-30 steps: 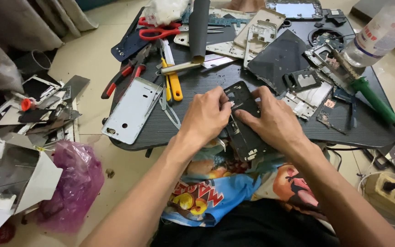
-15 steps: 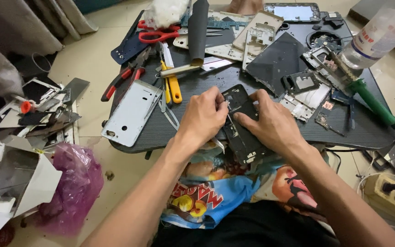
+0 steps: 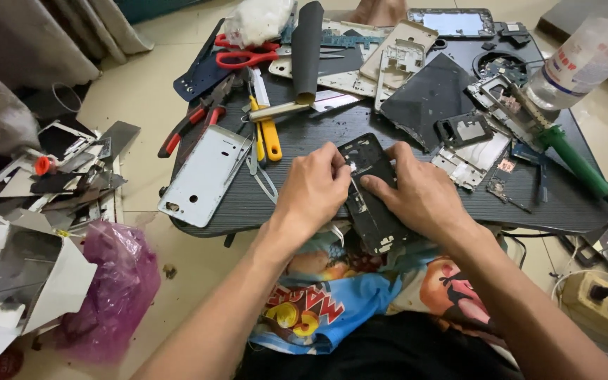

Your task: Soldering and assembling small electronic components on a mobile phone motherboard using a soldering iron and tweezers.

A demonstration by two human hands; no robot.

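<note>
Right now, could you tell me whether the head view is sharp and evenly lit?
Head view: soft, even light with weak shadows; left hand, right hand and black phone frame are in focus; mild glare on the silver back cover; wide-angle stretch bends the dark table toward the edges.

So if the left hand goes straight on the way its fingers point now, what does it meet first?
The left hand points up and to the right, with its fingertips already on the black phone frame. Straight on it would cross that frame and probably meet the right hand fingers resting there; depth is hard to judge.
</note>
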